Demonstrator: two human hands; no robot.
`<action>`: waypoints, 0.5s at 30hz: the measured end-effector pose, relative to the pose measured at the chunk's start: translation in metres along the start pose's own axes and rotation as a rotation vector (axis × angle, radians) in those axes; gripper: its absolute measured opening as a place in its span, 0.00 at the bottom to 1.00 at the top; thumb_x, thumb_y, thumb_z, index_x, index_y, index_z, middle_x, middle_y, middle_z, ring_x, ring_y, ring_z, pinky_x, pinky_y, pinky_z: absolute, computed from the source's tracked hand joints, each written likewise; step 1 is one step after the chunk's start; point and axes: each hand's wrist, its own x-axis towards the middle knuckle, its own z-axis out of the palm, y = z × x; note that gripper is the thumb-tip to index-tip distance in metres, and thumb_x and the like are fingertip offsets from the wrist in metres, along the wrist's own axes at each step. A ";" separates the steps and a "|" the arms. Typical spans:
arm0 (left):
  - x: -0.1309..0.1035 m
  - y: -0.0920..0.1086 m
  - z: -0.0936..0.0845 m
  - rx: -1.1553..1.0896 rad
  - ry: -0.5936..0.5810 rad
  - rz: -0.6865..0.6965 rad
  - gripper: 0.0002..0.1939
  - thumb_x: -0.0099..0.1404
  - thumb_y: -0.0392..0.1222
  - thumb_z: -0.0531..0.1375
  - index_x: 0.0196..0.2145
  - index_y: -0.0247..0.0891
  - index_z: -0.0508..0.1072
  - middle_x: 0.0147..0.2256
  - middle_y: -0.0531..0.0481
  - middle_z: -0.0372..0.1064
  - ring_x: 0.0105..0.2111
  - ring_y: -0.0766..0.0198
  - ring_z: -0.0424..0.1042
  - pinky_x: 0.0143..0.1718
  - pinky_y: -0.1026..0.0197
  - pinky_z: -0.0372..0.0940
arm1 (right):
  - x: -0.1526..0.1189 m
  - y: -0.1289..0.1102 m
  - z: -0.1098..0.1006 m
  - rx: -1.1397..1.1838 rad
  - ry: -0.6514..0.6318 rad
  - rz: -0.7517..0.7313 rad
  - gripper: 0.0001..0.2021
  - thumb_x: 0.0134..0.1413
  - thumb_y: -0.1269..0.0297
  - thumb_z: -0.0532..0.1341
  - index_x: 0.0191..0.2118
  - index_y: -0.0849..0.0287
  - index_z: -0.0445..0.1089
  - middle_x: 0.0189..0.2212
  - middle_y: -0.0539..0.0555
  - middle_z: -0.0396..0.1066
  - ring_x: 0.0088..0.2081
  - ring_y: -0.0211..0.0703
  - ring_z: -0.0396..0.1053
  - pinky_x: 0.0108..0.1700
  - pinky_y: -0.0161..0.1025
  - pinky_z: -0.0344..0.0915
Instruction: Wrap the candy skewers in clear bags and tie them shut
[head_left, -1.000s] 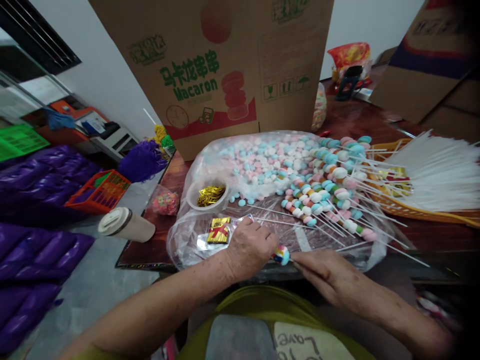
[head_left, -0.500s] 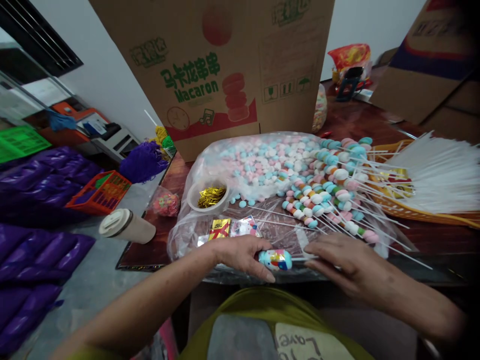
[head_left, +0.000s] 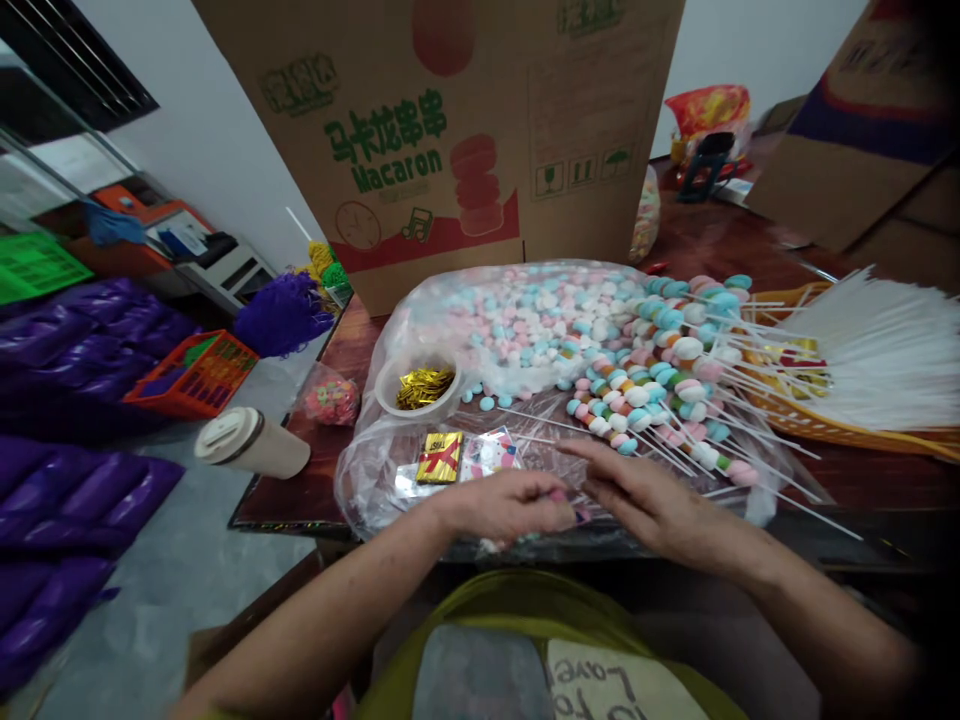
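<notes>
My left hand [head_left: 517,505] is closed around a wrapped marshmallow skewer, most of it hidden by the fingers. A pink and blue bit of its wrapper [head_left: 580,515] peeks out beside the fingertips. My right hand [head_left: 645,500] is just to the right, fingers stretched out and close to the wrapper; whether they touch it I cannot tell. Behind my left hand lie a gold packet of twist ties [head_left: 439,457] and printed clear wrappers [head_left: 491,455]. A white bowl [head_left: 384,392] holds loose gold ties. Past my right hand, finished marshmallow skewers [head_left: 675,375] lie piled with their sticks pointing right.
Loose pastel marshmallows [head_left: 540,310] fill a clear plastic bag behind the bowl. A large carton [head_left: 480,130] stands at the back. On the right, an orange basket [head_left: 847,425] holds white sticks [head_left: 877,350]. A lidded cup [head_left: 262,445] is beyond the table's left edge.
My left hand has closed over the wrapped marshmallows, which showed plainly before. My right hand has come left, its fingers straightened, off the stick it was holding.
</notes>
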 end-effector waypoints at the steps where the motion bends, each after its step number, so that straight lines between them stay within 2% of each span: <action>1: -0.003 -0.001 -0.005 -0.046 -0.011 -0.007 0.20 0.59 0.54 0.55 0.42 0.36 0.71 0.25 0.56 0.62 0.21 0.72 0.59 0.25 0.68 0.58 | 0.001 0.001 -0.005 -0.006 -0.009 0.004 0.21 0.60 0.68 0.48 0.58 0.61 0.55 0.49 0.60 0.67 0.48 0.43 0.67 0.47 0.41 0.65; 4: -0.005 -0.004 -0.009 -0.109 0.049 0.026 0.17 0.60 0.49 0.55 0.37 0.32 0.73 0.22 0.56 0.61 0.21 0.73 0.58 0.24 0.69 0.57 | 0.004 -0.003 -0.011 -0.035 -0.028 -0.015 0.22 0.60 0.69 0.47 0.60 0.59 0.52 0.50 0.59 0.67 0.49 0.42 0.67 0.48 0.40 0.64; 7: 0.002 -0.009 0.005 -0.125 0.250 0.131 0.13 0.58 0.43 0.56 0.32 0.30 0.74 0.24 0.53 0.65 0.25 0.70 0.62 0.30 0.67 0.60 | 0.010 -0.011 -0.001 -0.069 0.020 -0.115 0.24 0.59 0.71 0.47 0.61 0.60 0.48 0.51 0.61 0.65 0.49 0.44 0.66 0.47 0.41 0.64; 10: 0.010 -0.016 0.020 -0.125 0.411 0.225 0.10 0.58 0.39 0.56 0.30 0.30 0.74 0.26 0.51 0.68 0.29 0.67 0.64 0.35 0.65 0.61 | 0.016 -0.012 0.015 -0.112 0.092 -0.183 0.27 0.57 0.72 0.47 0.63 0.62 0.45 0.44 0.62 0.70 0.43 0.46 0.69 0.41 0.43 0.66; 12: 0.013 -0.020 0.023 -0.163 0.507 0.194 0.10 0.59 0.40 0.56 0.29 0.30 0.73 0.26 0.52 0.68 0.29 0.67 0.65 0.35 0.65 0.61 | 0.016 -0.007 0.021 -0.058 0.138 -0.079 0.27 0.59 0.69 0.46 0.64 0.62 0.41 0.38 0.59 0.71 0.36 0.43 0.69 0.37 0.41 0.66; 15: 0.014 -0.025 0.021 -0.236 0.677 0.101 0.13 0.61 0.44 0.54 0.32 0.31 0.72 0.28 0.51 0.68 0.31 0.67 0.66 0.35 0.64 0.62 | 0.013 0.001 0.024 0.185 0.331 0.139 0.29 0.61 0.62 0.47 0.64 0.59 0.34 0.36 0.55 0.68 0.28 0.37 0.65 0.32 0.37 0.65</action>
